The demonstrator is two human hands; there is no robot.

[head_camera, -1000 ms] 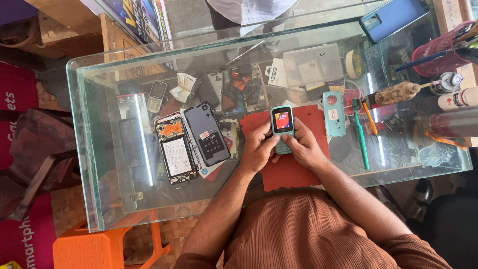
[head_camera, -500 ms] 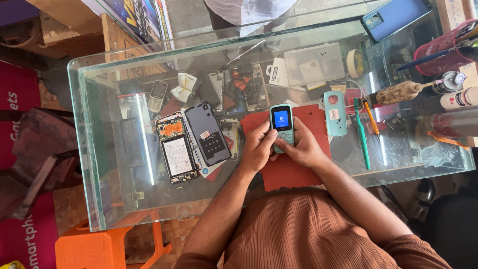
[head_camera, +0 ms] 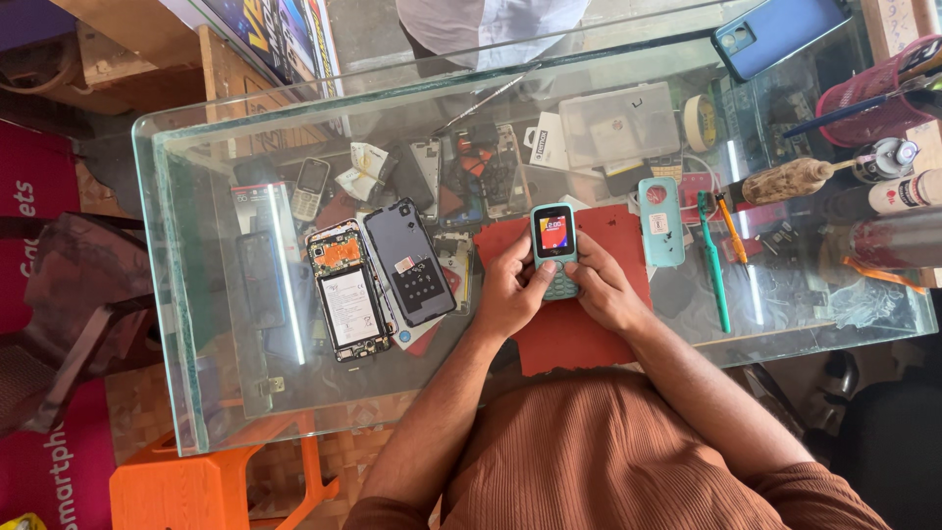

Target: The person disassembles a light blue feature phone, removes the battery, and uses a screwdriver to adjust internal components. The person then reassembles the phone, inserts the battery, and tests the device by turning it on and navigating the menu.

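A: What are the hands doing?

B: The left hand (head_camera: 510,290) and right hand (head_camera: 601,285) are curled closed around a small teal keypad phone with a lit screen (head_camera: 554,245), held over a red mat (head_camera: 574,314) on the glass table (head_camera: 196,324).

A: Nearby?

B: A clear plastic lidded box (head_camera: 618,123) lies beyond; a red mesh cup (head_camera: 873,98) holds tools.

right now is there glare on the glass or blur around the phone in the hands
Head view: daylight, soft shadows; white glare streaks on the glass counter, none on the lit teal keypad phone; left hand and right hand sharp, no motion blur; edges bow slightly.
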